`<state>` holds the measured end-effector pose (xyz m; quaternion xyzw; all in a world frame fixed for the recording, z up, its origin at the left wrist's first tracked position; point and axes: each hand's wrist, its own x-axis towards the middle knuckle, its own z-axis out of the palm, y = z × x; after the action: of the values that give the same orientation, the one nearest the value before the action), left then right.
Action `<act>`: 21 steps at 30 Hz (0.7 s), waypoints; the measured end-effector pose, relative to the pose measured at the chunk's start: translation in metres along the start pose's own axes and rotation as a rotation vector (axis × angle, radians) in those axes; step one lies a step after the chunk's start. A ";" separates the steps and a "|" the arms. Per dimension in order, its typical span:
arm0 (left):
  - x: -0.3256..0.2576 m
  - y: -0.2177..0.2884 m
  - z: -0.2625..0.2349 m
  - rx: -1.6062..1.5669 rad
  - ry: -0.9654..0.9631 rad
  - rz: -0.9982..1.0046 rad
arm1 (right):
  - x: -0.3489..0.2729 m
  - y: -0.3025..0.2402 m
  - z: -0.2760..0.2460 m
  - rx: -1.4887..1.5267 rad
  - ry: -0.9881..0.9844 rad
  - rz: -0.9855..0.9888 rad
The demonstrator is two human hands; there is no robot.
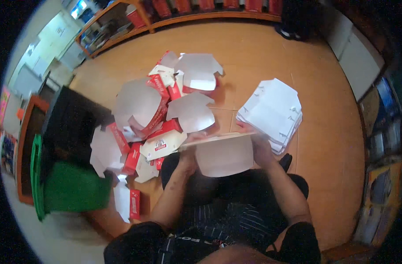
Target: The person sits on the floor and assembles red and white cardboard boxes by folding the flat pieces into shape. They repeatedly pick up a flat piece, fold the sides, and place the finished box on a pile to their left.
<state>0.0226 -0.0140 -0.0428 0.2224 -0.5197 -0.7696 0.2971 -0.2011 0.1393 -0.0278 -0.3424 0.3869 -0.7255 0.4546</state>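
Over my lap I hold a cardboard food box, partly folded, with its pale inner side toward me. My left hand closes on its left edge, and my right hand grips the right edge; both are slightly blurred. Just beyond my right hand lies a stack of flat white box blanks, with notched edges. Ahead and to the left, a loose heap of red, white and cream boxes covers the floor, several with their lids up. One small red-and-white box rests apart, nearer to me.
A green wheeled bin stands at the left beside a black one. Wooden shelving with red boxes runs along the far side. A person's dark shoes show at the far right. The floor is orange tile.
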 end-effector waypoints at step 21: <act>-0.017 0.037 0.015 -0.225 0.334 -0.158 | -0.034 0.065 -0.018 -0.081 0.151 0.131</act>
<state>0.0340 -0.0030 -0.0022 0.3523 -0.3552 -0.7959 0.3409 -0.1786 0.1562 -0.0980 -0.2788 0.4706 -0.7019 0.4563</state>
